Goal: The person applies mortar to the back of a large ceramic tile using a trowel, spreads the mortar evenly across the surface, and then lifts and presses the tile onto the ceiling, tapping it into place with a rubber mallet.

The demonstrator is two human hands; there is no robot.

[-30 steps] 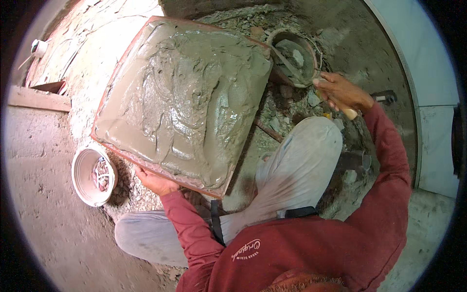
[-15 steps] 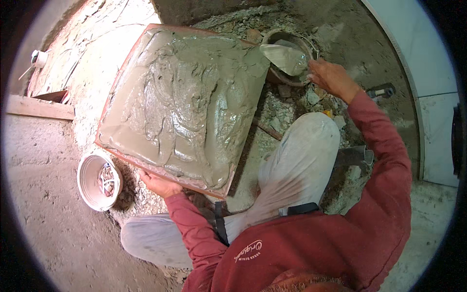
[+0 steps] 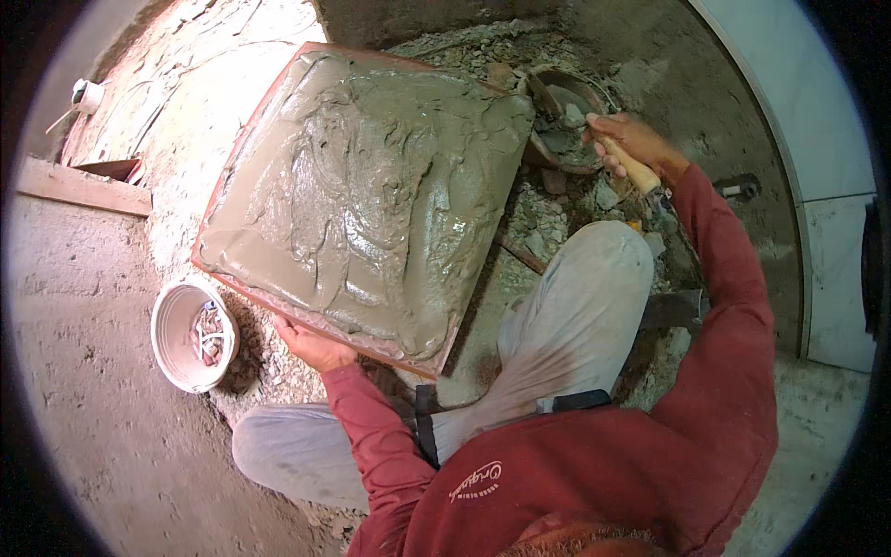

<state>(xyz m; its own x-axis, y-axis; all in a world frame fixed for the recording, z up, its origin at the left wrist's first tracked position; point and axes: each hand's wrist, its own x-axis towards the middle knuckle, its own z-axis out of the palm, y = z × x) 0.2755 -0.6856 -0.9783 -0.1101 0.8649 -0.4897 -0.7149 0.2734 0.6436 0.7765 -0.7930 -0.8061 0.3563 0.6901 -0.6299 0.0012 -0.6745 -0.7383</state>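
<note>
A large square tile [image 3: 251, 111] with a reddish edge lies tilted before me, its upper face coated in wet grey mortar [image 3: 371, 195]. My left hand [image 3: 316, 347] grips the tile's near edge at the left, some fingers hidden beneath it. At the far right, my right hand [image 3: 633, 141] is closed round the wooden handle of a trowel [image 3: 635, 169]. The trowel's metal neck points back toward my right forearm; its blade can hardly be made out. Just left of that hand stands a dark bucket [image 3: 555, 153] with grey mortar inside.
A white bucket [image 3: 167, 336] holding small spacer-like pieces stands left of the tile. Rubble [image 3: 538, 218] surrounds the mortar bucket. A pipe stub [image 3: 738, 187] juts out at the right near pale wall tiles [image 3: 835, 269]. My bent knee [image 3: 608, 251] is close to the tile's right side.
The trowel blade has left the bucket and turned, so the wooden handle now shows with its neck toward me. My left hand keeps its hold on the tile.
</note>
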